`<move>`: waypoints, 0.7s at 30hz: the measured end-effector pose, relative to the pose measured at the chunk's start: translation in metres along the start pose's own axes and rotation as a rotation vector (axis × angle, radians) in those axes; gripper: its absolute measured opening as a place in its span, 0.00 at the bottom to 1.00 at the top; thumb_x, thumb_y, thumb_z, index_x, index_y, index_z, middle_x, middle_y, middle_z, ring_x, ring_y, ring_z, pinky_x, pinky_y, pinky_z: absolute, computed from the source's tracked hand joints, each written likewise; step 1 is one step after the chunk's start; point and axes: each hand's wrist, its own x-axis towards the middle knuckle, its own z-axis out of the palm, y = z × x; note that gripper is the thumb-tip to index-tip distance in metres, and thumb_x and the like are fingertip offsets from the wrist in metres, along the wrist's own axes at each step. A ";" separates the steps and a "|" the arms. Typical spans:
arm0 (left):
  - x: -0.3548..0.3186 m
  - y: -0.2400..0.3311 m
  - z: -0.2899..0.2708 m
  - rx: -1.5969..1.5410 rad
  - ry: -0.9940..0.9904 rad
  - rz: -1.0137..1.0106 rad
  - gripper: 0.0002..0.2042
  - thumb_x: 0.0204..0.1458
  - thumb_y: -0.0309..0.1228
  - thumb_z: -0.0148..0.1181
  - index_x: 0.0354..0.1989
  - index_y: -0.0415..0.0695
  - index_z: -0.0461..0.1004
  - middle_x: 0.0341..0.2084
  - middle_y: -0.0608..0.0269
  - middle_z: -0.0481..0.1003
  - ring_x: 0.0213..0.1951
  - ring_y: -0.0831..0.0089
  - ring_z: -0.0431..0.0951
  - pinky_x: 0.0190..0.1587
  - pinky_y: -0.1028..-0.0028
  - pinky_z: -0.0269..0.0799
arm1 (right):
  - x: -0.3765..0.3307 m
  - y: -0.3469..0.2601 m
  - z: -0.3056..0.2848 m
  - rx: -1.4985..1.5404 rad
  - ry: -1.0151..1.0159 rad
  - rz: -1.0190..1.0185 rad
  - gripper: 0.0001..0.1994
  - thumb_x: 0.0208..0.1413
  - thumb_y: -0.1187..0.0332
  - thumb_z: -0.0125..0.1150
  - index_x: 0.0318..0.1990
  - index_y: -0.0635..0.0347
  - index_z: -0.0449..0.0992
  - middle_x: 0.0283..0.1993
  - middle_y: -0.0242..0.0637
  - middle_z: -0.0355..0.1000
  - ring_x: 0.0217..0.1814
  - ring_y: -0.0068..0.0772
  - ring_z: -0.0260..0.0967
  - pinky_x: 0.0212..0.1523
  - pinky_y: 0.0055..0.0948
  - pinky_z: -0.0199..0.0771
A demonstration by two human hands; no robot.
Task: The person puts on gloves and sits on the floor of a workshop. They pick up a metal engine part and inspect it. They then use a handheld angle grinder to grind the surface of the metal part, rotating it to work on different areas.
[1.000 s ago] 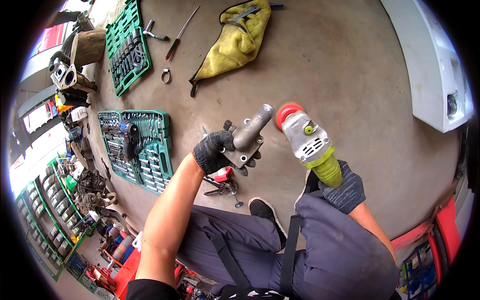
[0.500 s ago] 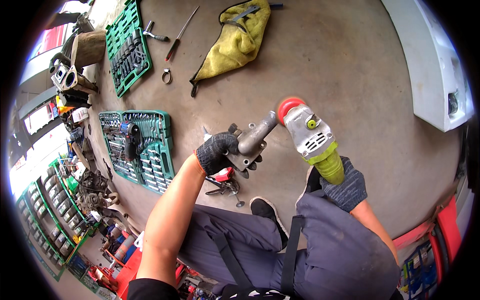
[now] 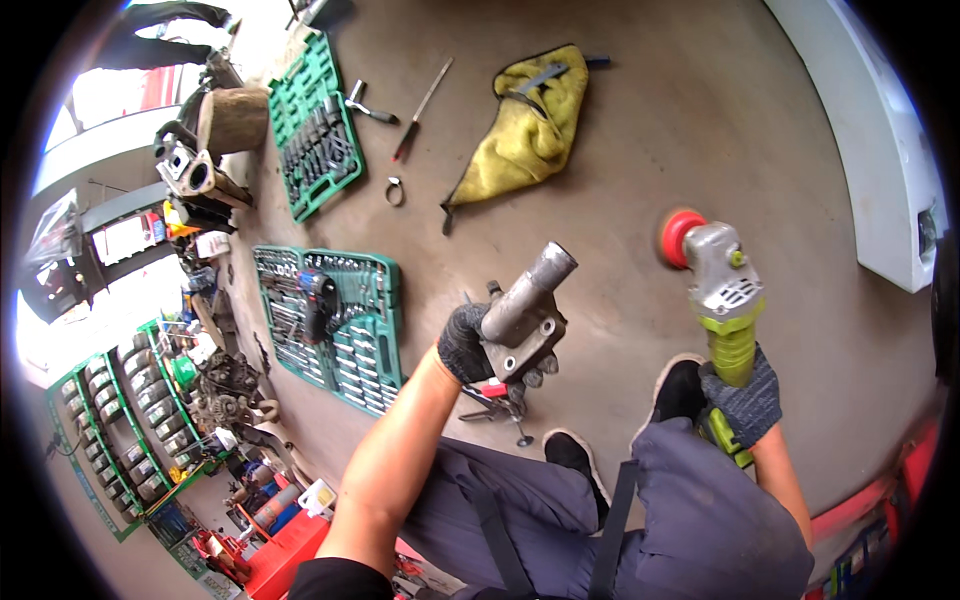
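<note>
My gloved left hand [image 3: 467,342] is closed round a grey metal pipe fitting [image 3: 525,300] with a bolt-hole flange. Its tube points up and away from me, and the open end shows. In my gloved right hand [image 3: 748,400] is a green and silver cordless angle grinder [image 3: 728,280], gripped by its body. The grinder's red disc [image 3: 680,238] looks blurred at the rim. Disc and fitting stand well apart. Below the fitting, partly hidden by my left hand, lies a red and black tool [image 3: 500,400] on the floor.
Two green tool cases, one of sockets [image 3: 318,150] and one of wrenches [image 3: 335,325], lie on the left. Beyond are a ratchet [image 3: 372,112], a screwdriver [image 3: 424,108], a ring clamp [image 3: 395,191] and a yellow cloth [image 3: 525,140]. A white panel [image 3: 875,150] stands at the right.
The grinder has moved right, away from the fitting's tube end. My left hand has tilted the fitting so its tube stands steeper. The whole view has shifted a little.
</note>
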 end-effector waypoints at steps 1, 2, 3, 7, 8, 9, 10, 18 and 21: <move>-0.001 0.000 -0.005 -0.071 -0.015 0.023 0.36 0.52 0.48 0.60 0.64 0.35 0.63 0.54 0.33 0.71 0.51 0.36 0.76 0.51 0.45 0.75 | 0.002 0.004 -0.001 0.120 -0.022 0.031 0.20 0.45 0.68 0.73 0.46 0.62 0.74 0.35 0.38 0.80 0.32 0.30 0.77 0.38 0.32 0.79; -0.005 0.002 -0.011 -0.140 -0.028 0.048 0.35 0.54 0.48 0.58 0.65 0.35 0.63 0.56 0.33 0.70 0.52 0.34 0.74 0.52 0.44 0.73 | 0.003 0.006 0.000 0.201 -0.032 0.041 0.18 0.45 0.73 0.70 0.45 0.63 0.74 0.33 0.35 0.80 0.30 0.24 0.76 0.35 0.28 0.78; -0.004 0.005 -0.006 -0.141 -0.028 0.052 0.32 0.56 0.46 0.57 0.64 0.37 0.63 0.54 0.35 0.71 0.52 0.37 0.75 0.52 0.45 0.74 | 0.001 0.007 -0.001 0.242 -0.044 0.045 0.18 0.45 0.74 0.69 0.45 0.63 0.74 0.33 0.35 0.80 0.30 0.25 0.76 0.35 0.29 0.78; -0.002 0.011 0.050 0.323 0.181 0.012 0.13 0.66 0.34 0.49 0.54 0.42 0.67 0.45 0.46 0.75 0.47 0.53 0.79 0.54 0.57 0.75 | -0.004 0.007 0.000 0.354 -0.096 0.072 0.22 0.42 0.73 0.71 0.47 0.64 0.74 0.38 0.38 0.80 0.37 0.32 0.77 0.40 0.32 0.78; 0.005 0.010 0.034 0.395 0.053 0.105 0.12 0.64 0.33 0.53 0.51 0.42 0.69 0.50 0.48 0.75 0.50 0.48 0.79 0.55 0.56 0.75 | -0.003 0.002 -0.002 0.370 -0.124 0.104 0.25 0.41 0.69 0.74 0.49 0.64 0.74 0.41 0.41 0.80 0.42 0.36 0.78 0.45 0.34 0.77; 0.004 0.012 0.047 0.633 0.044 0.174 0.15 0.59 0.33 0.60 0.52 0.40 0.71 0.50 0.48 0.76 0.49 0.49 0.80 0.54 0.59 0.75 | -0.006 -0.004 -0.004 0.385 -0.147 0.147 0.28 0.41 0.65 0.77 0.50 0.64 0.73 0.44 0.43 0.80 0.46 0.41 0.79 0.50 0.37 0.77; 0.001 0.019 0.051 0.889 0.009 0.241 0.18 0.57 0.34 0.64 0.52 0.38 0.72 0.49 0.48 0.77 0.49 0.53 0.80 0.54 0.61 0.75 | -0.008 -0.008 -0.004 0.409 -0.145 0.139 0.25 0.41 0.69 0.74 0.50 0.63 0.73 0.42 0.41 0.80 0.42 0.36 0.78 0.46 0.35 0.77; -0.028 0.026 0.120 1.763 0.154 0.888 0.29 0.45 0.24 0.73 0.59 0.39 0.74 0.63 0.44 0.68 0.67 0.50 0.66 0.67 0.59 0.63 | -0.014 0.007 -0.001 0.340 -0.131 0.142 0.22 0.45 0.75 0.70 0.50 0.63 0.73 0.37 0.37 0.81 0.34 0.28 0.78 0.37 0.30 0.79; -0.037 0.013 0.114 2.168 0.431 1.090 0.29 0.39 0.25 0.74 0.56 0.48 0.78 0.62 0.42 0.69 0.65 0.44 0.67 0.64 0.56 0.68 | -0.012 -0.004 -0.007 0.304 -0.160 0.136 0.21 0.46 0.74 0.70 0.50 0.64 0.73 0.37 0.37 0.81 0.33 0.28 0.78 0.36 0.30 0.79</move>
